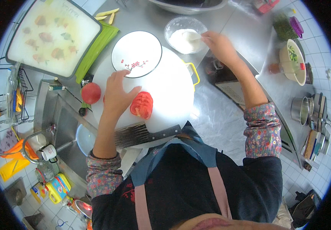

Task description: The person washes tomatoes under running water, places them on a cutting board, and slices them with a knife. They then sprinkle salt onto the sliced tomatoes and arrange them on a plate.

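My right hand [220, 47] grips the end of a pale utensil, apparently a spoon [192, 37], that dips into white powder in a clear bowl [169, 28]. My left hand [118, 90] is over the round white cutting board [172, 86], thumb and fingers apart. Its fingertips reach the near rim of a white plate [136, 50] with a dark edge and a red blossom print; whether they touch it I cannot tell. Close to the thumb lies a sliced tomato [143, 105]. A cleaver [135, 133] with a black handle rests along the board's near edge, partly behind my left forearm.
A whole tomato [91, 93] is left of the board, near green stalks [96, 50] and a large rectangular board [53, 37]. The steel sink [67, 115] is at left. A metal basin [188, 10] stands at the back. On the right is a bowl of chopped greens [293, 69].
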Motion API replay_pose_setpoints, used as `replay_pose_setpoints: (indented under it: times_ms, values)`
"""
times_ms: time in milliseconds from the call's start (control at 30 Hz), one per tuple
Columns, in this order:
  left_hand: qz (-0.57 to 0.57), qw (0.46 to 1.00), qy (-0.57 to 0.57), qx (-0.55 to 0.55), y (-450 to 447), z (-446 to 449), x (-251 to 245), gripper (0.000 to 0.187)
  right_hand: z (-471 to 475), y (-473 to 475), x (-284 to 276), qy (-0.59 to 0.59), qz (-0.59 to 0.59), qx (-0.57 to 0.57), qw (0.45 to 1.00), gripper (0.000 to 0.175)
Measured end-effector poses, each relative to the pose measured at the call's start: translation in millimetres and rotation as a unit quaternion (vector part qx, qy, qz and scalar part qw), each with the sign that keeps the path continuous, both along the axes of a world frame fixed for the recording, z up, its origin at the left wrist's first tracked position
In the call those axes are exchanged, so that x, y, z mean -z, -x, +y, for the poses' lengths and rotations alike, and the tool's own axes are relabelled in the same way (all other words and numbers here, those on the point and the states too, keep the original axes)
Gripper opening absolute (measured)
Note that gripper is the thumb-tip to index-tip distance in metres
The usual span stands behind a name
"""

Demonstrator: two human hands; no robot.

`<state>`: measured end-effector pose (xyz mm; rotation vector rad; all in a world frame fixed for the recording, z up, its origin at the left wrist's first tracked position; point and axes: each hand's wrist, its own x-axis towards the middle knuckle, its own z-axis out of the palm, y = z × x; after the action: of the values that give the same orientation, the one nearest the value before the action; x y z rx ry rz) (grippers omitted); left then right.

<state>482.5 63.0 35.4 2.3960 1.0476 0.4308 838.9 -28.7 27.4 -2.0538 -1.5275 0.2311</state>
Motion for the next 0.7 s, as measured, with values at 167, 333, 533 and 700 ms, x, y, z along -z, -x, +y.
replay_pose_setpoints:
  times_ms: [167,333,533,700]
  values:
    - [0.03,0.991,0.125,-0.028,31.0,-19.2,-8.9,0.049,4.5,13.4,-0.3,0.055,0.09,0.075,0.992,0.033]
    - [-0.012,0.988,0.152,-0.04,43.1,-28.4,1.3,0.047,6.6,10.4,1.3,0.044,0.076,0.105,0.991,0.033]
    - [-0.033,0.987,0.15,-0.048,44.4,-31.7,3.1,0.045,5.4,20.9,-25.6,0.014,-0.11,-0.07,0.991,0.027]
    - [-0.097,0.982,0.159,-0.006,-5.2,-29.5,-12.3,0.037,27.2,31.7,-24.3,0.074,-0.122,-0.061,0.988,0.023]
